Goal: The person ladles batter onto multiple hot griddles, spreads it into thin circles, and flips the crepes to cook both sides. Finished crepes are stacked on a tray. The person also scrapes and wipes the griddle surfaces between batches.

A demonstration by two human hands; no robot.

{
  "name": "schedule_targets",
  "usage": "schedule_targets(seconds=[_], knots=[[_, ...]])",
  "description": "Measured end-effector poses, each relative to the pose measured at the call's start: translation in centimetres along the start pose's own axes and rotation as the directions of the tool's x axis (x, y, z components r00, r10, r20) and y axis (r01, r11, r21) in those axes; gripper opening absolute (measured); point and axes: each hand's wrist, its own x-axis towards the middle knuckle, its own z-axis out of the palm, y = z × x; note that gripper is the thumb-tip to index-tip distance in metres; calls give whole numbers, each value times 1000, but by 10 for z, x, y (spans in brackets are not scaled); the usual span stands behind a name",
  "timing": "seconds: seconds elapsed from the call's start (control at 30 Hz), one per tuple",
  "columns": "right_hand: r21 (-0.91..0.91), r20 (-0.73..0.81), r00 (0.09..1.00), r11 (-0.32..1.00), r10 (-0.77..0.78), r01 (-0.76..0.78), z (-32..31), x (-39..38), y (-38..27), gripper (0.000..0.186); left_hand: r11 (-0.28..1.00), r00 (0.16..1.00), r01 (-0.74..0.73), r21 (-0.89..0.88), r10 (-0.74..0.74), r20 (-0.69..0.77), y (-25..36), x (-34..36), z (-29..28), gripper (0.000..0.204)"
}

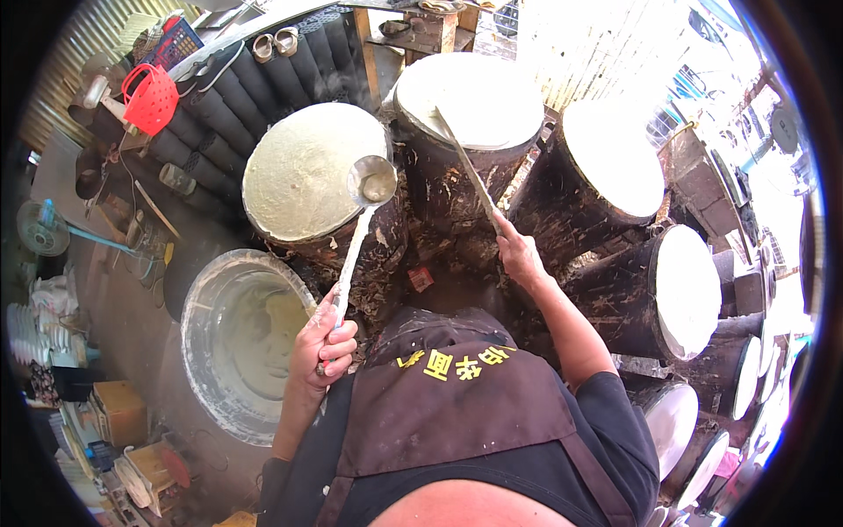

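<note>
In my left hand (325, 338) is the handle of a long metal ladle (369, 184), coated with pale batter, its bowl over the batter-covered round top (290, 176) of the left-hand drum. My right hand (518, 255) grips a long flat stick (471, 175), angled up to the white top (479, 88) of the middle back drum; whether its tip touches is unclear. Below and left of the ladle sits a large basin (200, 360) of pale batter, with something handle-like leaning on its right rim.
More dark drums with white round tops (685, 290) curve round my right. Back left are a row of dark cylinders (219, 123), sandals (274, 44) and a red basket (149, 105). A fan (42, 230) and boxes (118, 408) stand along the left.
</note>
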Motion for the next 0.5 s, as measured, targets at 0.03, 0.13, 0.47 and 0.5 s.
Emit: schedule_targets(seconds=[0.03, 0.13, 0.47, 0.5], knots=[[4, -19, 999, 999, -44, 44, 4, -2, 1, 52, 1000, 1000, -4, 3, 4, 5, 2, -3, -1, 39], [100, 11, 999, 994, -39, 38, 9, -6, -9, 52, 1000, 1000, 5, 23, -5, -14, 5, -11, 3, 40], [771, 251, 966, 591, 61, -238, -10, -23, -49, 54, 995, 998, -67, 76, 67, 2, 8, -33, 20, 39], [769, 215, 975, 605, 62, -208, -18, -22, -51, 54, 994, 997, -78, 74, 79, -14, 7, -35, 20, 39]])
